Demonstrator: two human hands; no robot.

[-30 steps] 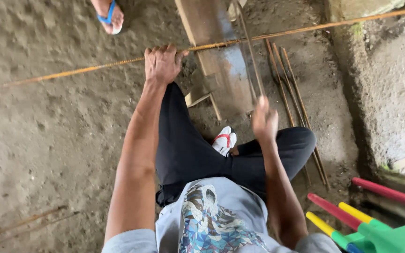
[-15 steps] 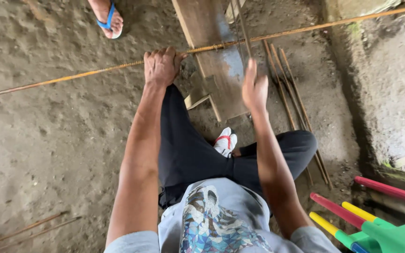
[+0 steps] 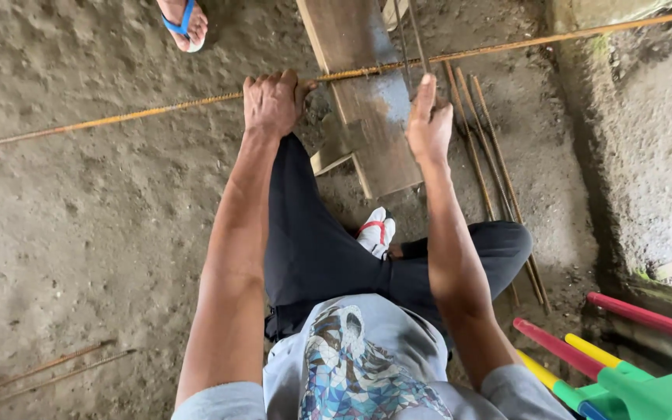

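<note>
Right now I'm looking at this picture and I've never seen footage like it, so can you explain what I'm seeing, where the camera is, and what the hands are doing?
There is no machine here. The camera is worn on a person's head and looks down, so you see their own two arms, shirt and black trousers from above.

The left hand is closed around a long rusty rod that runs across the picture. The rod crosses a wooden plank lying on the dirt floor.

The right hand is raised over the plank near thin rods that lie beside it. Its fingers are mostly straight; I cannot tell whether it holds anything.

At the top edge is another person's foot in a blue sandal. At the lower right are coloured handles, red, yellow and green.
</note>
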